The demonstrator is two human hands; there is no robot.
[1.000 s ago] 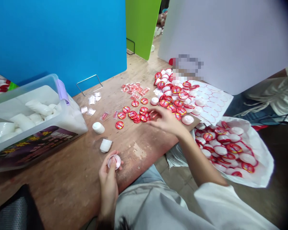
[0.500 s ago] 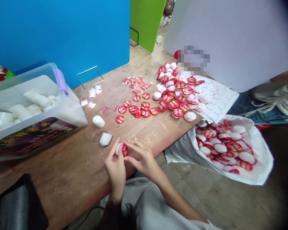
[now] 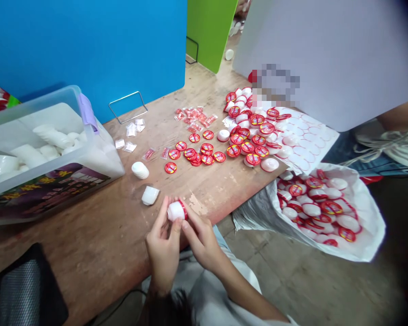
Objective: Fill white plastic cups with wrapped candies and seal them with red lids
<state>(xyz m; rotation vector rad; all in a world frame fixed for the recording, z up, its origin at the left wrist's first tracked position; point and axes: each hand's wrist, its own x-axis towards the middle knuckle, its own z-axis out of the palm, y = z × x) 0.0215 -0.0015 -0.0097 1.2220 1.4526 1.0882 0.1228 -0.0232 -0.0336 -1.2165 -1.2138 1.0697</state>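
Both my hands are together at the near edge of the table. My left hand (image 3: 163,253) and my right hand (image 3: 200,240) hold a small white plastic cup (image 3: 175,211) between their fingers. A red rim shows at the cup's right end, and my fingers hide most of that end. Just beyond my left hand lies a single white cup (image 3: 150,195), with a short white stack of cups (image 3: 140,170) behind it. Round red labels (image 3: 197,154) lie scattered farther up the wooden table (image 3: 88,244).
A clear plastic bin (image 3: 98,154) of white cups stands at left. Small sachets (image 3: 193,116) lie near a blue partition (image 3: 81,40). Beyond the labels are a white backing sheet (image 3: 306,140) and a white bag (image 3: 370,217) of red-labelled cups. A person's shoe (image 3: 391,147) shows at right.
My right hand has come back from the red labels to join my left on the cup. The cup now has red at its end and has turned sideways in my fingers.
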